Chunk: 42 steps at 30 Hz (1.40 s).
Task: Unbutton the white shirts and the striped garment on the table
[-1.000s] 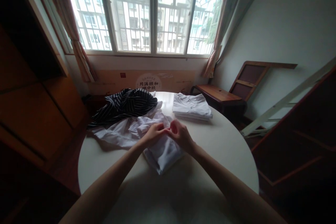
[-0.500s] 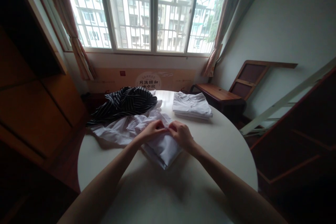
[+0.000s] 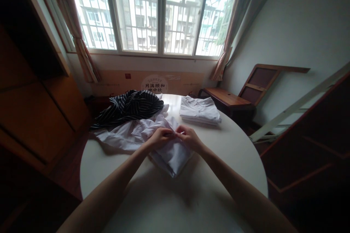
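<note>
A: Both hands have shifted slightly up the shirt (image 3: 172, 154) since half a second ago; fingertips now meet at its top edge.

B: Grip?

A: Left hand (image 3: 159, 137) and right hand (image 3: 189, 137) both pinch cloth there, likely to square the fold. Shirt lies mid-table (image 3: 232, 160), beside loose clothes (image 3: 128, 116); folded stack (image 3: 199, 111) well apart.

You pinch thin, matt white cloth, the folded shirt (image 3: 172, 154), on a smooth, faintly glossy pale table (image 3: 164, 204) beside dark striped fabric (image 3: 131, 107).
</note>
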Available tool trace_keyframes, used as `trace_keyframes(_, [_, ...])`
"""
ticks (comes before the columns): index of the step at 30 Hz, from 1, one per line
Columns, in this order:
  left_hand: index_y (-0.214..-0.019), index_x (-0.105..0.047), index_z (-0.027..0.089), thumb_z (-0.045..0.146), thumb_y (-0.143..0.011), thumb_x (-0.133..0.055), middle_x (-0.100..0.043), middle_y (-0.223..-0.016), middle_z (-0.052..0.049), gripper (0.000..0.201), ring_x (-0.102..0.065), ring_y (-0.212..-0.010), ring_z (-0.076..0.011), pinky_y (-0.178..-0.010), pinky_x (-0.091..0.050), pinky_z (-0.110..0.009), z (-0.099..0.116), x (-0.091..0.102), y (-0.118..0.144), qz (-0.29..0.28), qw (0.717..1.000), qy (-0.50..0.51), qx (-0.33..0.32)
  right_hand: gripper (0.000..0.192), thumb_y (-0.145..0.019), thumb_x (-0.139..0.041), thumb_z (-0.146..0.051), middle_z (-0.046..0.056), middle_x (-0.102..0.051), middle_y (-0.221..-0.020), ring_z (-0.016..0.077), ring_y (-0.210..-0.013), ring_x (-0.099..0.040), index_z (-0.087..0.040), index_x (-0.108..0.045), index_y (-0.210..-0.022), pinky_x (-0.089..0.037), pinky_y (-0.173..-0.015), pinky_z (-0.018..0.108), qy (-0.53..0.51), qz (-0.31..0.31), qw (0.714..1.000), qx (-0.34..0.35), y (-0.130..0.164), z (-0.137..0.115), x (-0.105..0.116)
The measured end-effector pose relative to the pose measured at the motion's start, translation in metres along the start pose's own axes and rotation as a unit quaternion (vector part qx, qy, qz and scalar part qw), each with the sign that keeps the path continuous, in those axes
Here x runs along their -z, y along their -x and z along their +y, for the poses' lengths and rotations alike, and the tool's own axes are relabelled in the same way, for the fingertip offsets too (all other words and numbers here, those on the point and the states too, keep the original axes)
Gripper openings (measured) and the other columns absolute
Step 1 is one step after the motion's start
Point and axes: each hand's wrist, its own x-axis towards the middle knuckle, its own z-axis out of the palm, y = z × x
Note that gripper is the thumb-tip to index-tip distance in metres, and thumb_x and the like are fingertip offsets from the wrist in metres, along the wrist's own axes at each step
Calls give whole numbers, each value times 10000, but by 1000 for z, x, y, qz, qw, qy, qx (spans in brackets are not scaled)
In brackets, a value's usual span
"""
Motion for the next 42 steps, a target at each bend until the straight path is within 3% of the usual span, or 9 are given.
trace_keyframes(3, [-780,-671,119,270,-713,-567,-648,-729,-42,196,-538,-663,-141,-607,-396,-227,5,2,0,13,999,38,7,144,-678,-512,-292,-33,-467,-551,114,-537,-418,-177,-475,-599,-311,-499,222,-39,57,996,-51,-3,4,3])
trace_keyframes(7, [-784,-637,136,308,-708,-547,-631,-762,-33,209,-539,-719,-156,-641,-397,-237,16,10,-1,55,994,91,24,164,-655,-515,-327,-40,-450,-546,115,-514,-409,-183,-452,-608,-317,-496,234,-75,205,973,-78,-8,8,16])
trace_keyframes(12, [-679,-498,165,310,-690,-453,-485,-639,18,152,-439,-625,-128,-580,-349,-228,31,18,4,210,973,98,4,148,-695,-502,-324,-28,-475,-615,125,-566,-438,-185,-453,-682,-361,-557,256,-72,394,915,-50,-9,3,38])
trace_keyframes(16, [-627,-412,183,379,-715,-393,-421,-607,12,215,-396,-614,-138,-586,-336,-251,39,18,10,299,951,47,-67,145,-732,-511,-314,-32,-479,-622,116,-565,-452,-186,-454,-700,-379,-555,246,-60,472,880,-2,-3,-12,42])
trace_keyframes(19, [-563,-387,184,356,-737,-367,-439,-593,-4,245,-410,-614,-146,-609,-349,-268,45,18,10,265,959,41,-91,154,-767,-505,-328,-57,-460,-560,90,-450,-420,-196,-442,-717,-357,-448,216,-86,448,888,53,4,-24,34])
trace_keyframes(25, [-698,-545,153,316,-804,-370,-580,-783,-40,261,-507,-763,-160,-739,-385,-286,67,12,14,47,994,0,-98,107,-777,-537,-281,-36,-559,-598,80,-436,-502,-197,-484,-739,-376,-407,188,12,284,946,156,19,-36,15])
trace_keyframes(29, [-725,-534,156,454,-697,-578,-531,-696,13,303,-446,-623,-107,-583,-350,-212,75,3,20,-56,990,-107,-78,119,-784,-534,-288,-8,-607,-697,82,-479,-548,-197,-477,-732,-405,-423,185,46,300,940,156,20,-37,13])
trace_keyframes(36, [-696,-557,162,376,-610,-687,-472,-601,53,264,-376,-547,-81,-512,-274,-192,64,5,17,-57,982,-171,-53,158,-795,-521,-336,-53,-550,-524,98,-433,-538,-200,-474,-730,-422,-474,213,51,318,941,104,15,-36,17])
trace_keyframes(42, [-682,-593,166,351,-676,-633,-433,-526,53,189,-373,-511,-88,-496,-263,-202,56,15,12,-1,988,-155,-25,179,-791,-521,-375,-24,-569,-565,132,-516,-562,-197,-511,-804,-446,-552,261,64,279,955,74,13,-37,19])
